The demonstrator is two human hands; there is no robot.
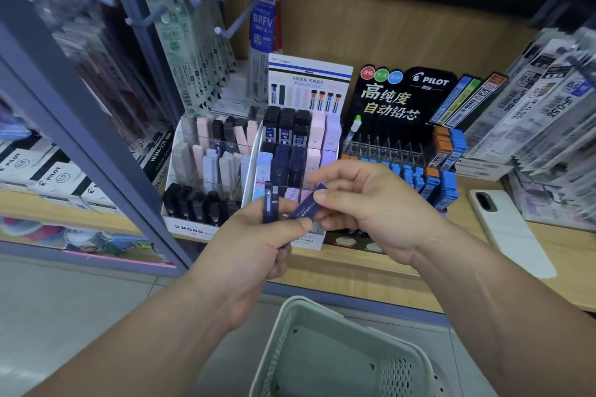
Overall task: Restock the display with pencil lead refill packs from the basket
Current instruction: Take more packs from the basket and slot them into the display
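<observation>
Left hand (254, 255), right hand (377, 206), bare

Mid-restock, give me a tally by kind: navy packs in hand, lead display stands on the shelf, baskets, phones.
Navy packs in hand: 2 (upright navy pack in the left hand, tilted navy pack pinched by the right hand)
Display stands: 3 (left MONO stand, middle MONO stand, Pilot stand)
Basket: 1
Phone: 1
Total: 7

We are seeing soft, even indoor light, with wide-angle bending and blur smearing the grey-blue metal rack frame (96, 142).
</observation>
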